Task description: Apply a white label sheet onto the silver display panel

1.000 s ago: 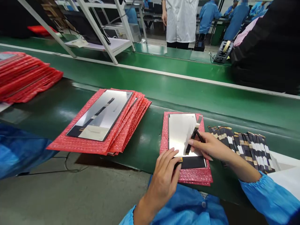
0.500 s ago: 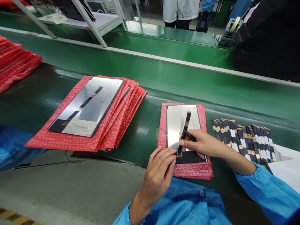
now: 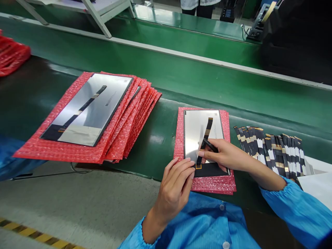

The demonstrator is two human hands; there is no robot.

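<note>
Bare left hand: fingers are resting at the silver rectangular panel's lower-left edge — whether pinching, cannot tell. Bare right hand: grip is pinching a black-and-gold flat ribbon cable over the panel — also holding a slim black tool.

1. Shows two bare hands: left hand, right hand
2. Includes two silvery panels in full view, left panel and right panel, plus the edge of a third
3. Has three piles of bubble sleeves: far-left pile, middle pile, right pile
4. Counts one lying cable, one held cable, and more than ten in a fan, too overlapped for exact counting
5. Includes one pen-like tool, one tape dispenser, one white rack
6. Shows one person in white
</note>
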